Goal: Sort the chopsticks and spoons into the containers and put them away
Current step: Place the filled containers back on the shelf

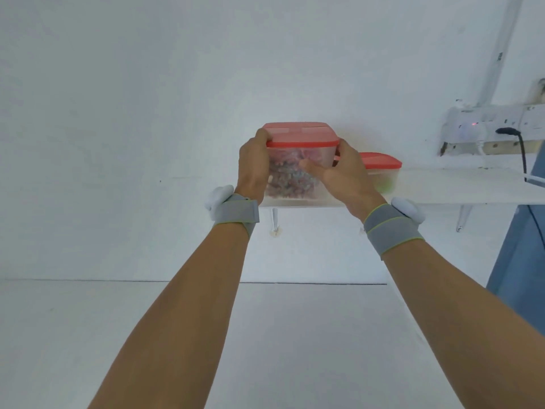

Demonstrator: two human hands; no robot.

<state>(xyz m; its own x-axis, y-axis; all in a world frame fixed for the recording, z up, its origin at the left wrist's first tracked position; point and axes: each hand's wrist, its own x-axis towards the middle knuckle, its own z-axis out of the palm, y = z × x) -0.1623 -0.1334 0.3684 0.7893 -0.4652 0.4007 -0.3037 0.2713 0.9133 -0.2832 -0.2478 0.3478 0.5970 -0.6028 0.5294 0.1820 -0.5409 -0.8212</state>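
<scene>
A clear plastic container with a red lid stands on the left end of a white wall shelf. Through its wall I see a blurred mass of reddish and bluish items that I cannot identify. My left hand grips its left side, with the fingers curled over the lid's edge. My right hand grips the right side, and its thumb lies across the front wall. A second, lower container with a red lid sits on the shelf just behind my right hand, partly hidden.
A white table lies below my arms against the white wall. A power strip with a black cable is mounted above the shelf at right. Metal brackets hold the shelf. Something blue stands at the right edge.
</scene>
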